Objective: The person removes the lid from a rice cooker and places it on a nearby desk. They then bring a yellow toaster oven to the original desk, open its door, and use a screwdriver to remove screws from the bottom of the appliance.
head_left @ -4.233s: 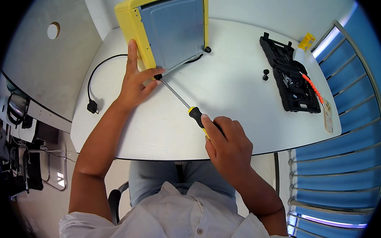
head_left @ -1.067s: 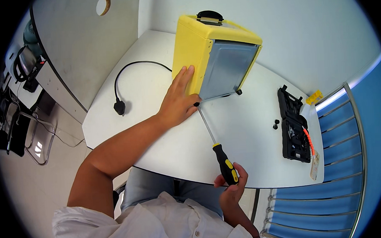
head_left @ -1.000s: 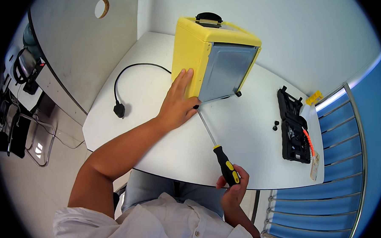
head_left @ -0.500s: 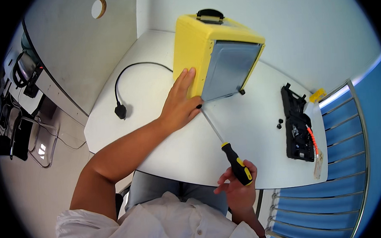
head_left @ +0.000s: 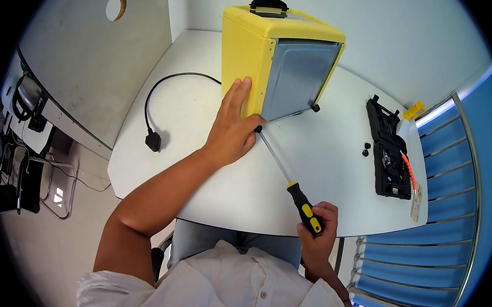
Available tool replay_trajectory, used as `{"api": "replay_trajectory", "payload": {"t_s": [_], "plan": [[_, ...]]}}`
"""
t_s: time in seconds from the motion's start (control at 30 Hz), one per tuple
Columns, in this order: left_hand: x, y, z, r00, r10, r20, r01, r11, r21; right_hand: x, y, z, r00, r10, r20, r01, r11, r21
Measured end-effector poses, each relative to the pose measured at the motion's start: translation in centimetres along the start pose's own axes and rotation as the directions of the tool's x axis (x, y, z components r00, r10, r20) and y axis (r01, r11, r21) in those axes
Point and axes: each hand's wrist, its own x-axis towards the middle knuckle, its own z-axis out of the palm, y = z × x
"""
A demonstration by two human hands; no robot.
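— Screwdriver (head_left: 291,176) tip at the yellow oven's (head_left: 264,59) bottom corner, right hand (head_left: 318,232) clenched round its grip.

— Left hand (head_left: 231,129)?

— Flat, open, bracing the oven's side. It looks bulky, stiff and tippy; steady it by the side.

— Containers?

— Black tool case (head_left: 388,153) right of the oven, open, bits inside.

A boxy yellow metal appliance (head_left: 264,59) with a grey sheet-metal underside stands tipped on the white counter (head_left: 202,155). A long screwdriver with a black-and-yellow handle (head_left: 289,181) slants, its tip at the appliance's lower corner.
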Motion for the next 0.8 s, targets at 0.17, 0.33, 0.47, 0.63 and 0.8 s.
{"api": "replay_trajectory", "payload": {"t_s": [0.17,0.33,0.47,0.63,0.8], "plan": [[0.1,0.1,-0.1,0.999,0.005,-0.034,-0.005,1.000,0.005,0.0,0.1,0.3,1.000,0.030,0.000,-0.028,0.964,0.264],[0.1,0.3,-0.1,0.999,-0.008,-0.051,0.009,1.000,0.008,0.6,-1.2,0.3,0.899,0.428,0.089,-0.400,0.723,0.564],[0.0,0.3,0.0,0.999,-0.003,-0.053,0.004,1.000,0.022,1.5,-1.7,-0.2,0.797,0.500,0.338,-0.582,0.490,0.649],[0.0,0.3,0.1,0.998,-0.014,-0.062,0.016,0.999,0.046,1.6,-1.7,0.1,0.834,0.491,0.254,-0.520,0.542,0.660],[-0.4,1.8,0.1,0.997,-0.070,-0.020,0.072,0.992,0.105,1.3,-1.0,0.4,0.976,0.211,-0.054,-0.197,0.960,0.200]]}}
